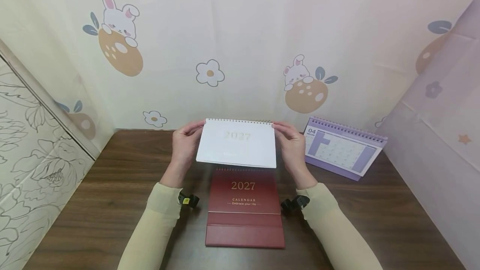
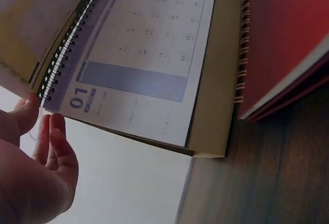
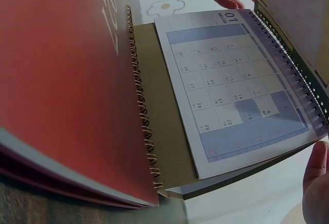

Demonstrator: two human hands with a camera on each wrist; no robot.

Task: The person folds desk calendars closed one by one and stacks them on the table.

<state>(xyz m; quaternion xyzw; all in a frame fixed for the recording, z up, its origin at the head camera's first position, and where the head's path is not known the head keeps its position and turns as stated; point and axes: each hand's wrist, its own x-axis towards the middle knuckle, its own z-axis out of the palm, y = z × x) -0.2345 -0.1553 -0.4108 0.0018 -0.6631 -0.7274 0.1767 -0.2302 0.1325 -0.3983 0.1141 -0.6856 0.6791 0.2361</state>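
A white-covered desk calendar (image 1: 236, 149) with a spiral along its top edge is held near the back of the table. My left hand (image 1: 183, 143) pinches its top left corner, and my right hand (image 1: 294, 147) pinches the top right one. The wrist views show a page marked 01 (image 2: 144, 34) beside the spiral. In the left wrist view my left hand (image 2: 46, 167) lies by the bound end; in the right wrist view only part of my right hand (image 3: 316, 183) shows. Nearer me, below the white calendar, lies a dark red 2027 calendar (image 1: 243, 230), its top edge partly covered.
To the right, a purple desk calendar (image 1: 337, 153) open at 04 leans back on the brown wooden table (image 1: 97, 211). A pale curtain (image 1: 240, 32) printed with rabbits hangs right behind the table. Patterned panels close in both sides.
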